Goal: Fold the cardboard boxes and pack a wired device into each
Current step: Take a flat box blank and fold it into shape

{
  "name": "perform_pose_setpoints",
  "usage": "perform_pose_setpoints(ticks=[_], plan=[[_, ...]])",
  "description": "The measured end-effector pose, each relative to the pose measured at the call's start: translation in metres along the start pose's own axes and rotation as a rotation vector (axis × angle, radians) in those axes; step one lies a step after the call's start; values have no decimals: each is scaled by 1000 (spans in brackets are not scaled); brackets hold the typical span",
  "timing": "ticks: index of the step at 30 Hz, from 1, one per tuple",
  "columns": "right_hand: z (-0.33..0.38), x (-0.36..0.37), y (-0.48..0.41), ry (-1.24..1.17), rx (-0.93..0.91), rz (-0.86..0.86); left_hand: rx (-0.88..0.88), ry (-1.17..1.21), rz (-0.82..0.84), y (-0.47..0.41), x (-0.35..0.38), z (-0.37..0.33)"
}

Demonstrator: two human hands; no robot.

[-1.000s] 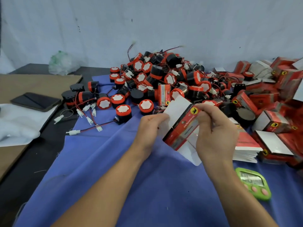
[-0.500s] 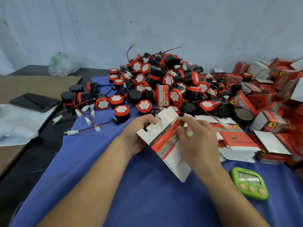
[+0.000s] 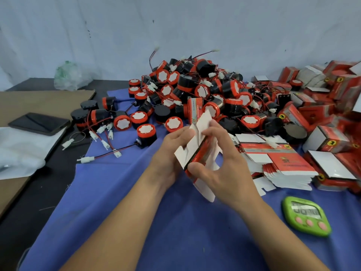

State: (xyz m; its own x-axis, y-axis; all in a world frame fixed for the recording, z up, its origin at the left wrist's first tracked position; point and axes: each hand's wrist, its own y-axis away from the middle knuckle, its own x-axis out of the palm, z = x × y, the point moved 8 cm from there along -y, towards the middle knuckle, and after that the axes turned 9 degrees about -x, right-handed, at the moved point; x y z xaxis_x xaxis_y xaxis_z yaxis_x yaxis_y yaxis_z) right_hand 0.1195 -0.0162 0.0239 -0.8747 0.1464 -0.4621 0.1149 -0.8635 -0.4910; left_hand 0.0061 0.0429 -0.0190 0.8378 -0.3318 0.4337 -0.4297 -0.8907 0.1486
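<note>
**Half-formed box held in both hands over the blue cloth**

A red-and-white cardboard box (image 3: pixel 188 153), partly opened with its white flaps sticking out, is held in the air just above the blue cloth (image 3: pixel 156 222), in front of the heap of wired devices (image 3: pixel 195 90). The left hand (image 3: pixel 170 153) holds it from behind, fingers curled round its far side. The right hand (image 3: pixel 222 169) pinches it from the front: the thumb presses on the lower red edge and the other fingers bend over the upper white flap.

The devices are black cylinders with red caps and white faces, trailing red and black wires that end in white plugs. One printed box (image 3: pixel 195 112) stands upright in the heap; the lettering down its side is too blurred to read.

Just right of the hands lies a stack of flat boxes (image 3: pixel 283 163). The top one carries a yellow logo and a line of text, neither legible. Beyond it, folded boxes (image 3: pixel 328 141) are piled up, several with a round yellow emblem bearing a black animal figure.

A green timer (image 3: pixel 305 216) with pink buttons rests on the cloth at the right; its digits cannot be read. At the left, on the dark surface (image 3: pixel 48 182), lie a black phone (image 3: pixel 39 124) and a brown cardboard sheet (image 3: pixel 39 100).
</note>
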Motion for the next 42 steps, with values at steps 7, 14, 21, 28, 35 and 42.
perform_pose_setpoints(ticks=[7, 14, 21, 28, 35, 42], plan=[[-2, 10, 0, -260, -40, 127, 86, -69, 2, 3, 8, -7], [-18, -22, -8, -604, 3, -163, 221, -117, -110, 3, -3, -26], [-24, -42, -8, -333, -52, -278, 467, -440, -199, 27, 7, -60], [-43, -16, 1, -195, 103, -91, 488, -669, -463, 36, -11, -29], [-50, -24, -2, -200, 121, -142, 323, -696, -183, 22, -10, -12], [-54, -32, -7, -249, 100, -176, 255, -749, -56, 18, -6, -12]])
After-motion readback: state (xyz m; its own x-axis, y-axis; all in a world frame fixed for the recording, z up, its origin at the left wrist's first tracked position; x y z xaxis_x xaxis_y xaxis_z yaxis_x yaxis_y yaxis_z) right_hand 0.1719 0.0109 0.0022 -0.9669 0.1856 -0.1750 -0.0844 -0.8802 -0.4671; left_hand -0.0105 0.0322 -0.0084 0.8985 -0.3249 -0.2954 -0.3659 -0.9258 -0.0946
